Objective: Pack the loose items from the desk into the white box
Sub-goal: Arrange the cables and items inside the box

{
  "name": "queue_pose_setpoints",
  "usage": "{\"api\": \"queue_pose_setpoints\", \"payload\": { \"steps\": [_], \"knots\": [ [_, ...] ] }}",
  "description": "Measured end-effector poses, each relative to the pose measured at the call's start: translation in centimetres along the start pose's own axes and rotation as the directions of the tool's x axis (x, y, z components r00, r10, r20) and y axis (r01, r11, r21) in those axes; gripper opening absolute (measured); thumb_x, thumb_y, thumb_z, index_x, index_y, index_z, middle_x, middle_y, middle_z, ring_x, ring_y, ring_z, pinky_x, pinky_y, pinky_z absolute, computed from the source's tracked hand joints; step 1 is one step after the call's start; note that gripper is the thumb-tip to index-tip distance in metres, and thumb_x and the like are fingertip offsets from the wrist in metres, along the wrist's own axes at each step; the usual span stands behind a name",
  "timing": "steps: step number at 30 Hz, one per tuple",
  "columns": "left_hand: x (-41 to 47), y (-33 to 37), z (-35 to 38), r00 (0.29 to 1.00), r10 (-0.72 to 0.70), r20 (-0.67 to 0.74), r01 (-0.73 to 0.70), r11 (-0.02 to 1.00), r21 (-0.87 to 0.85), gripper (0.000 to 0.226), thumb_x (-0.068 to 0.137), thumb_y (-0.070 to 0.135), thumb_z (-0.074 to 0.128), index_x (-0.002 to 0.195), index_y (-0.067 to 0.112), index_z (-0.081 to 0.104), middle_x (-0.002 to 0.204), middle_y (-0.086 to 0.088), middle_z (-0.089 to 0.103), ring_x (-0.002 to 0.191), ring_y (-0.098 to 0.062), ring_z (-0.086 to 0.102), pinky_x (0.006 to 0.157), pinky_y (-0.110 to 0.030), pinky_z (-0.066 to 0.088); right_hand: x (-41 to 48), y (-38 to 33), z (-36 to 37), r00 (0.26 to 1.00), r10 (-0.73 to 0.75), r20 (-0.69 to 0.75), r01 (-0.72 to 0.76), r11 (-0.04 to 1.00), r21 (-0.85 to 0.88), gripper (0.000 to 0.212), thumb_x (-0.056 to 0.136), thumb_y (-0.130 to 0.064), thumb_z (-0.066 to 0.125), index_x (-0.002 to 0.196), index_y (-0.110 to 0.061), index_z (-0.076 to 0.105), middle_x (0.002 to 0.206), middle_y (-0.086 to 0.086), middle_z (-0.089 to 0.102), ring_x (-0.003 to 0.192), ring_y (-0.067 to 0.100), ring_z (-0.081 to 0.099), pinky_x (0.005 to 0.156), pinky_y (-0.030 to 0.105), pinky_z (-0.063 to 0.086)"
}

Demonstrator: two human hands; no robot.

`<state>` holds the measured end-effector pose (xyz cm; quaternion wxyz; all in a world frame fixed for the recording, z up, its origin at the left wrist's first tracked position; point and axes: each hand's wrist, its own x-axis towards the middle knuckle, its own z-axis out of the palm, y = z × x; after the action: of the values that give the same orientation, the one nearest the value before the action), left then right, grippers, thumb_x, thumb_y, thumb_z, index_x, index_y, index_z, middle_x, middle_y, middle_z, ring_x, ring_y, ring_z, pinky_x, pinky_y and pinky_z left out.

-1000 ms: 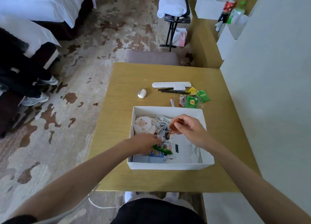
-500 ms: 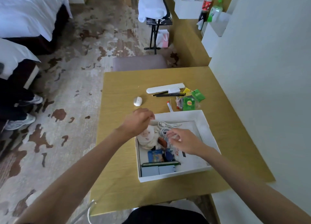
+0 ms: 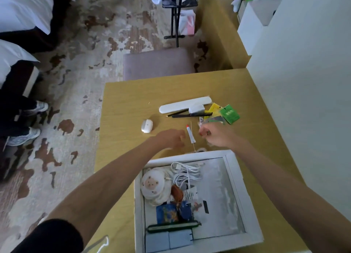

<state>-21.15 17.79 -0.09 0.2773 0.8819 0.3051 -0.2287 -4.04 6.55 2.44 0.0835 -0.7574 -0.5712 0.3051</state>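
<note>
Two hands were out past the white box (image 3: 235, 169), which sat at the desk's (image 3: 129, 100) near edge, partly filled with a cable (image 3: 187, 173), a round pad (image 3: 152, 183) and pouches. Your left hand (image 3: 171, 138) was curled loosely, empty as far as I could judge, just beside the small tube (image 3: 190, 134). Your right hand (image 3: 215, 134) was bunched at the packets (image 3: 226, 114); I couldn't tell if it gripped one. You were on the fetch step, roughly mid-task. Comb (image 3: 191, 114), white case (image 3: 185, 104) and mouse (image 3: 146, 126) lay further back, unpacked. Next move looked like pinching the tube, since it was thin and flat to the desk.
</note>
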Motion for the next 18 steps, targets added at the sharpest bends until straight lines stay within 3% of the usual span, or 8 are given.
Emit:
{"api": "queue_pose_setpoints", "payload": {
  "steps": [3,5,8,10,14,18],
  "knots": [
    [2.3,0.0,0.4,0.998,-0.015,-0.063,0.014,1.0,-0.015,0.038,0.094,0.017,0.048,0.131,0.009,0.042,0.126,-0.014,0.055,0.11,-0.032,0.055,0.088,-0.044,0.047,3.0,0.5,1.7,0.94,-0.007,0.341,0.045,0.994,-0.103,0.017,0.085,-0.011,0.066,0.102,-0.013,0.069,0.103,0.005,0.07,0.089,0.021,0.067,0.081,0.039,0.056],
    [3.7,-0.5,0.4,0.989,-0.03,-0.144,0.025,0.999,-0.038,0.037,0.094,0.015,0.047,0.13,0.008,0.04,0.131,-0.015,0.049,0.113,-0.033,0.054,0.089,-0.046,0.047,4.2,0.7,3.0,0.886,0.0,0.464,0.09,0.981,-0.173,0.014,0.078,-0.019,0.073,0.092,-0.016,0.071,0.09,0.002,0.073,0.079,0.02,0.069,0.079,0.041,0.058],
    [5.5,-1.2,0.2,0.985,0.02,-0.169,-0.005,0.996,0.089,0.041,0.093,0.017,0.051,0.132,0.009,0.039,0.137,-0.013,0.043,0.124,-0.03,0.046,0.09,-0.047,0.047,5.2,0.8,3.9,0.874,-0.031,0.484,0.208,0.926,-0.315,0.008,0.072,-0.021,0.075,0.076,-0.018,0.069,0.076,0.002,0.066,0.068,0.023,0.065,0.058,0.035,0.055],
    [6.3,-1.3,0.1,0.98,0.085,-0.179,-0.05,0.979,0.196,0.041,0.093,0.02,0.053,0.131,0.011,0.041,0.136,-0.013,0.042,0.123,-0.029,0.044,0.084,-0.044,0.048,5.5,0.9,3.8,0.878,-0.074,0.472,0.268,0.894,-0.359,0.013,0.069,-0.024,0.077,0.068,-0.018,0.065,0.069,0.001,0.059,0.063,0.022,0.061,0.046,0.027,0.04],
    [7.3,-1.1,0.2,0.941,0.268,-0.206,-0.188,0.922,0.339,0.033,0.093,0.024,0.053,0.125,0.015,0.05,0.128,-0.01,0.046,0.113,-0.027,0.046,0.076,-0.042,0.05,6.1,1.1,3.6,0.857,-0.098,0.506,0.323,0.868,-0.378,0.017,0.074,-0.03,0.077,0.074,-0.022,0.062,0.072,-0.002,0.06,0.068,0.021,0.058,0.048,0.027,0.04],
    [7.1,-1.3,0.2,0.909,0.36,-0.211,-0.239,0.864,0.443,0.026,0.09,0.021,0.057,0.115,0.014,0.056,0.125,-0.008,0.051,0.113,-0.025,0.047,0.071,-0.037,0.049,6.0,1.1,3.7,0.859,-0.112,0.499,0.348,0.844,-0.409,0.033,0.075,-0.023,0.073,0.103,-0.009,0.063,0.084,0.007,0.062,0.073,0.025,0.06,0.053,0.031,0.045]
  ]
}}
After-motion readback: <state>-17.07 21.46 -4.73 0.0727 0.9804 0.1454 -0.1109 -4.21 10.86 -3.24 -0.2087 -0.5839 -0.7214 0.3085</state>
